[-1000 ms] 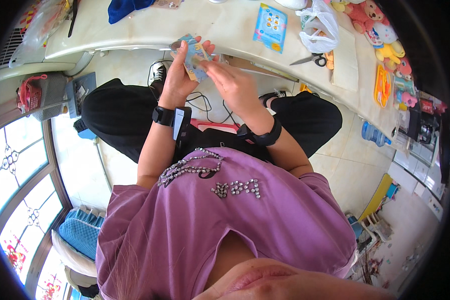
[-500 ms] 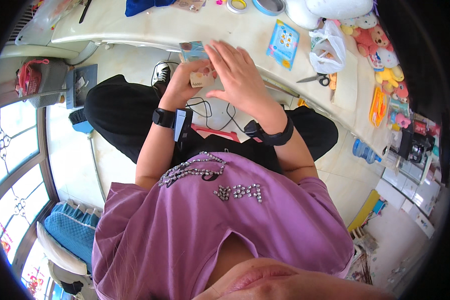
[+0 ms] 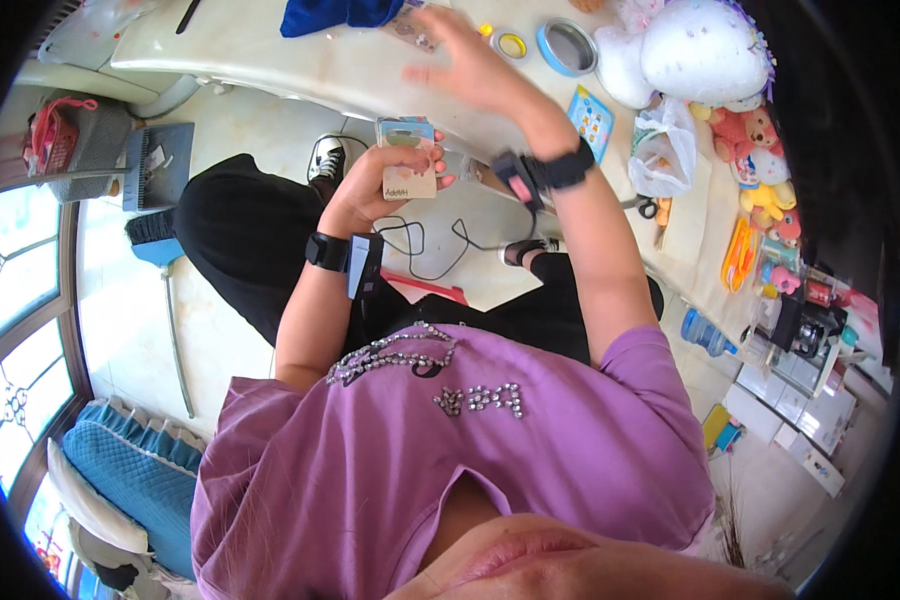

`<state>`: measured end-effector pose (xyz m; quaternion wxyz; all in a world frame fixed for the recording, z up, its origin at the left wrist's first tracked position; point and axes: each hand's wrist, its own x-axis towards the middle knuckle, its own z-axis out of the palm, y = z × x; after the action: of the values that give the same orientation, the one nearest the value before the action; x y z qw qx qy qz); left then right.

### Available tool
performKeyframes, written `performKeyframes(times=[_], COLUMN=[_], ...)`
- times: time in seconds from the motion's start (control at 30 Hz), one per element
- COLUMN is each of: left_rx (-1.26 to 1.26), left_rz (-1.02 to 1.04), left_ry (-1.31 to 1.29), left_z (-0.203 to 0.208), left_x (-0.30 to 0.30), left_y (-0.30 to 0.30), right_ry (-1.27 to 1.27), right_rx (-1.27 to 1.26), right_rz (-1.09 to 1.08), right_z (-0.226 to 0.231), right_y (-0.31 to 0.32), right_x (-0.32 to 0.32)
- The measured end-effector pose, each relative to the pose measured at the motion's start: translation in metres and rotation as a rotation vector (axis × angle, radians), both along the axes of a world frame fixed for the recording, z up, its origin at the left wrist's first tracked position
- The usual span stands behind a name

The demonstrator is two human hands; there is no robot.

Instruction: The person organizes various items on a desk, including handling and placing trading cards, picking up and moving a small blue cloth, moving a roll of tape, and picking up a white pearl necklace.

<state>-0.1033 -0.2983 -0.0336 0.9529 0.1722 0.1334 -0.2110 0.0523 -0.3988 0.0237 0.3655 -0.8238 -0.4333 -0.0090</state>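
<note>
My left hand (image 3: pixel 372 178) is closed round a small stack of printed cards (image 3: pixel 410 186) in front of the table's near edge. The front card is beige with a picture, and a blue one shows behind its top. My right hand (image 3: pixel 475 68) is over the tabletop, its fingers stretched apart and slightly blurred, with nothing seen in them. Closest to its fingertips lies a brownish patterned paper (image 3: pixel 416 28), partly covered by the hand. Beside that hand sit a small yellow-and-white tape roll (image 3: pixel 511 46) and a round blue tin (image 3: pixel 568 48).
Blue cloth (image 3: pixel 340 14) lies at the table's far side. Rightward are a blue packet (image 3: pixel 592 120), a white plastic bag (image 3: pixel 662 150), scissors (image 3: pixel 648 208), plush toys (image 3: pixel 745 135) and an orange tool (image 3: pixel 739 255). A black cable (image 3: pixel 435 262) loops below the table edge.
My right hand has left the cards and swung up and away over the table. My left hand keeps the cards, lower and slightly right in view. The view has shifted a little.
</note>
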Motion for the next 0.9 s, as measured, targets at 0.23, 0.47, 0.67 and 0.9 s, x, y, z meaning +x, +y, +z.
performKeyframes(times=[0.23,0.47,0.67,0.9], left_rx=[0.041,0.126,0.094,0.209], left_rz=[0.127,0.162,0.204,0.105], left_ry=[-0.062,-0.001,0.040,0.026], left_z=[-0.001,0.004,-0.006,-0.015], left_x=[0.016,0.014,0.009,0.016], left_y=[0.003,0.002,0.000,-0.013], right_ry=[0.010,0.296,-0.078,-0.280], right_rx=[-0.730,-0.744,-0.420,-0.417], right_rz=[-0.223,-0.289,-0.648,-0.650], right_z=[0.002,-0.034,-0.001,-0.044], right_y=[0.028,0.013,-0.027,-0.090], right_x=[0.055,0.064,0.001,-0.062])
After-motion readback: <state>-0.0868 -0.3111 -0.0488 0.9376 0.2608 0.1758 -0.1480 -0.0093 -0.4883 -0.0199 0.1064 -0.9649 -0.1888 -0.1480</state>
